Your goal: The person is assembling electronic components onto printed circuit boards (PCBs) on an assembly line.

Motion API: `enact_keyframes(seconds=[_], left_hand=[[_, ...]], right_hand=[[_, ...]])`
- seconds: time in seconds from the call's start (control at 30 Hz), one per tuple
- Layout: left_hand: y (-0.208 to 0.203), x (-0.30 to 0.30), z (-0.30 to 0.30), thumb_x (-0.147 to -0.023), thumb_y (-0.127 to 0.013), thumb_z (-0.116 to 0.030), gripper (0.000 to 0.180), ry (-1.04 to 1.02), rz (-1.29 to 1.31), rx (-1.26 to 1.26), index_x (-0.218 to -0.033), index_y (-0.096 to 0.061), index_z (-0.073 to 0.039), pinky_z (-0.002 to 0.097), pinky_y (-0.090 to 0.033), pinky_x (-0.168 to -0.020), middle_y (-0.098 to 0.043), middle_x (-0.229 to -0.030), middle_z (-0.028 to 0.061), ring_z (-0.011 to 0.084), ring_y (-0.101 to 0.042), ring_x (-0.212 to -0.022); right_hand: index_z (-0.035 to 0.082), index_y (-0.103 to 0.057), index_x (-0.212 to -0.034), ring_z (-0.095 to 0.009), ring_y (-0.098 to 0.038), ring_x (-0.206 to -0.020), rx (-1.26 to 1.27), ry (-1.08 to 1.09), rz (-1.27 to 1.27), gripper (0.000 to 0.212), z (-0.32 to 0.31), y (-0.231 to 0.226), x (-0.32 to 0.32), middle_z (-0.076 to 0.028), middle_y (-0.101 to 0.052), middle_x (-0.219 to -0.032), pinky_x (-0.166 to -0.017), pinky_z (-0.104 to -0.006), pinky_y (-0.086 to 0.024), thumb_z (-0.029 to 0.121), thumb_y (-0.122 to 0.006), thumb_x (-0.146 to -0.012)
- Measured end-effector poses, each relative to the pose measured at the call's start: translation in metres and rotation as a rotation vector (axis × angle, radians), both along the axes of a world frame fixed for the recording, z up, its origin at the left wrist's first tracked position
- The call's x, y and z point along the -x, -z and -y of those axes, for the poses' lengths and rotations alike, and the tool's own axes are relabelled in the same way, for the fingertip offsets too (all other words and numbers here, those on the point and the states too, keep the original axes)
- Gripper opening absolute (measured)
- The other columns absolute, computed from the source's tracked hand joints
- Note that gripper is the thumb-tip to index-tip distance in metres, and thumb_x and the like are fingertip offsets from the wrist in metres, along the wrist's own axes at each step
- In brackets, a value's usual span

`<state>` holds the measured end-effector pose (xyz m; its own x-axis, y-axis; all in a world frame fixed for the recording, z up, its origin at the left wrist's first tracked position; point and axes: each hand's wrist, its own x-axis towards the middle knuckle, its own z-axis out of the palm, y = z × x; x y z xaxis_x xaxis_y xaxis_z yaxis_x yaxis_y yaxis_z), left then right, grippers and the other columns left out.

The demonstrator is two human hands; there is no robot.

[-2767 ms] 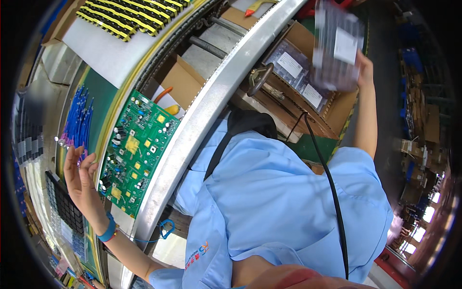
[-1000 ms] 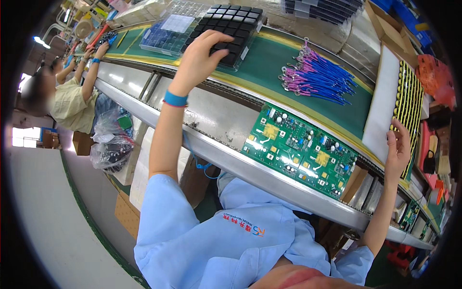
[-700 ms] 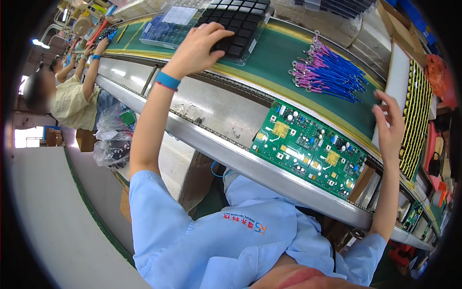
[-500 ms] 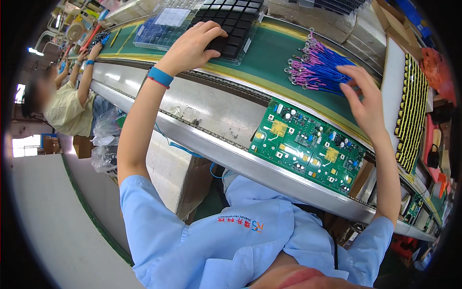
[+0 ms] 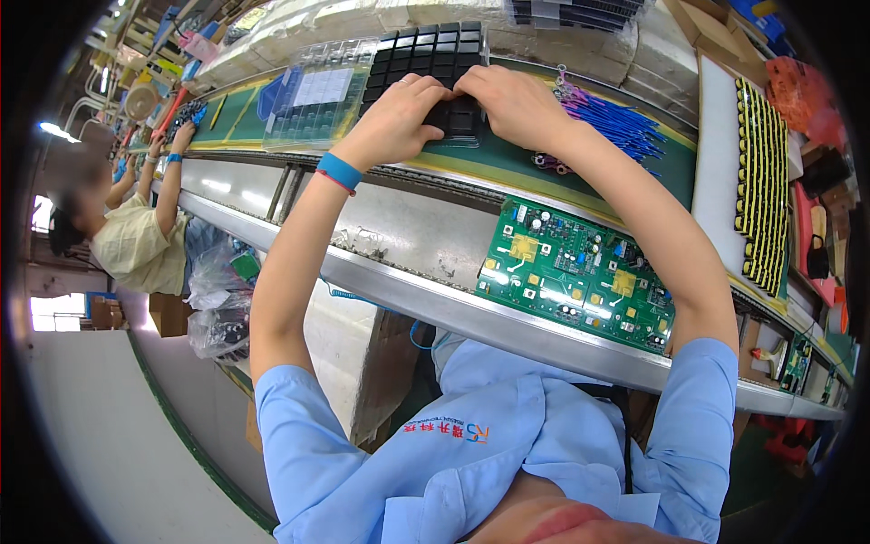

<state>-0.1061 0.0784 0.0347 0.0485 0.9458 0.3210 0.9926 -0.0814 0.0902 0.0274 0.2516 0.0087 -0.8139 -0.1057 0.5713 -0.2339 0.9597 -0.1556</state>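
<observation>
A clear plastic tray holds rows of black square blocks [image 5: 426,56] on the green belt [image 5: 245,118] in front of me. My left hand [image 5: 399,122], with a blue wristband, lies over the near left part of these blocks. Its fingers are bent and its thumb stands apart from them. From the right, my right hand [image 5: 512,104] reaches over the same tray, fingertips close to those of my left hand. Its thumb and whatever its fingers may grip are hidden. Right of the tray lies a bundle of blue wires [image 5: 621,127] with pink sleeves and ring terminals, partly covered by my right forearm.
Green circuit boards [image 5: 575,272] rest on the metal rail nearer to me. Left of the blocks is a clear tray with a white label [image 5: 322,88]. A white panel with rows of yellow-black parts [image 5: 761,181] stands at right. Another person [image 5: 136,236] works at far left.
My right hand has moved left from the wire bundle to the tray of black blocks. My left hand stays at the tray. The view has shifted slightly.
</observation>
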Motion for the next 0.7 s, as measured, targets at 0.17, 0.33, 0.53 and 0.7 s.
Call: enact_keyframes(seconds=[0.17, 0.33, 0.53, 0.7], left_hand=[[-0.002, -0.002, 0.003, -0.069, -0.073, -0.005, 0.047, 0.013, 0.033, 0.001, -0.112, -0.057, 0.001, 0.0403, -0.044, -0.092, -0.057, -0.109, 0.0139, 0.0338, -0.051, -0.105], [-0.005, -0.005, 0.004, -0.068, -0.074, -0.004, 0.048, 0.04, 0.058, 0.009, -0.112, -0.057, 0.001, 0.0409, -0.043, -0.093, -0.057, -0.109, 0.0141, 0.0346, -0.051, -0.105], [-0.004, -0.005, 0.006, -0.068, -0.074, -0.003, 0.048, 0.047, 0.097, 0.011, -0.112, -0.057, 0.0, 0.0406, -0.043, -0.093, -0.057, -0.111, 0.0142, 0.0343, -0.051, -0.107], [-0.005, -0.009, 0.0, -0.067, -0.074, -0.003, 0.048, 0.027, 0.111, 0.003, -0.112, -0.057, -0.001, 0.0406, -0.043, -0.094, -0.057, -0.11, 0.0131, 0.0342, -0.051, -0.106]], right_hand=[[0.009, -0.06, -0.105, -0.031, -0.062, -0.096, 0.116, 0.103, -0.016, 0.027, -0.007, 0.004, -0.006, -0.01, -0.061, -0.099, -0.076, -0.0418, -0.051, 0.004, -0.057, -0.079], [0.012, -0.06, -0.108, -0.031, -0.062, -0.098, 0.41, 0.322, 0.124, 0.024, -0.02, 0.006, -0.005, -0.009, -0.062, -0.107, -0.082, -0.0432, -0.049, 0.012, -0.057, -0.085], [0.014, -0.063, -0.109, -0.028, -0.062, -0.1, 0.213, 0.195, 0.196, 0.025, -0.02, 0.007, -0.014, -0.006, -0.064, -0.108, -0.084, -0.0401, -0.049, 0.011, -0.061, -0.084], [0.016, -0.063, -0.096, -0.029, -0.063, -0.093, 0.265, 0.201, 0.074, 0.019, -0.03, 0.021, -0.001, -0.007, -0.064, -0.1, -0.078, -0.0426, -0.049, 0.01, -0.063, -0.078]])
